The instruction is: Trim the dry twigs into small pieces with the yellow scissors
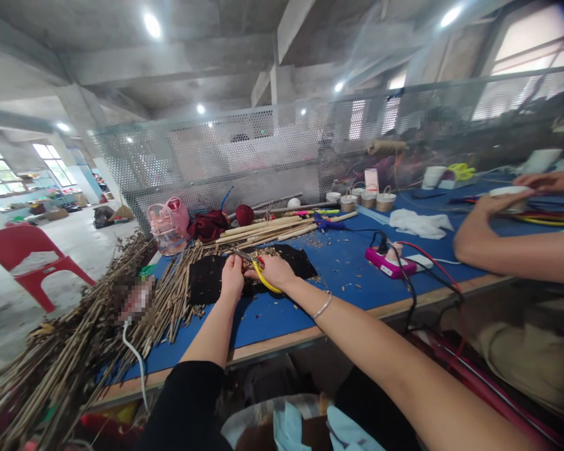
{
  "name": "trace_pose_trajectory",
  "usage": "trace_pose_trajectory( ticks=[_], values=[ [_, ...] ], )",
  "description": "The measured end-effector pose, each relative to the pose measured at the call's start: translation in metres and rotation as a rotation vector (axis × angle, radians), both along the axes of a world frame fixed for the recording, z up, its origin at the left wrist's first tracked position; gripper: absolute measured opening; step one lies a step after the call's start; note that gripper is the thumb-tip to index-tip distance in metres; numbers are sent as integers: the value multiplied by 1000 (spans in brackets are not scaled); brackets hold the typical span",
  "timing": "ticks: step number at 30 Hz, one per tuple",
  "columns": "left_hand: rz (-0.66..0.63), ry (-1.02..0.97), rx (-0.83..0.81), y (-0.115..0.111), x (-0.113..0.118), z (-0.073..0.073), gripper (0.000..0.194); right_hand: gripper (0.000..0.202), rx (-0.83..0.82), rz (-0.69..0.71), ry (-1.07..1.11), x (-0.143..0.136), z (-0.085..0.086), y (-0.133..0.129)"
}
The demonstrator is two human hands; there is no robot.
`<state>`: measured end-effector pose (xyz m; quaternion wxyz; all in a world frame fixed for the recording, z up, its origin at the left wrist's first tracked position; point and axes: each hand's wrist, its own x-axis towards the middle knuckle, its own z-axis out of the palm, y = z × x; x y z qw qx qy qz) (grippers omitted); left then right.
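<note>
The table point(282, 322) was blue, with a light brown edge. The scissors point(264, 280) had bright yellow on their handles. The cloth point(202, 283) was black, with little pale specks on it. The thick sticks point(244, 233) were light tan, and the thin twigs point(167, 297) were brown and darker brown. The bag point(169, 227) was pink. The ball point(245, 215) and the rag point(207, 225) were dark red. The chair point(21, 257) was bright red. The power strip point(389, 263) was purple-pink. The bracelet point(322, 305) was silver. The screen point(272, 150) was grey, with rows of tiny dots.
</note>
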<state>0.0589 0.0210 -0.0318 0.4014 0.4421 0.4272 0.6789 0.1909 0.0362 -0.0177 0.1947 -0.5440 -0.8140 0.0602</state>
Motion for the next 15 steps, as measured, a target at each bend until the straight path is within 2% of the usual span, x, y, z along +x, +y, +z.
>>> trace_pose_trajectory(
  ticks=[9, 15],
  values=[
    [34, -27, -41, 6, -3, -5, 30, 66, -17, -37, -13, -1, 0, 0],
    [128, -58, -74, 5, -4, -3, 30, 66, -9, -60, 22, -1, 0, 1]
  ],
)
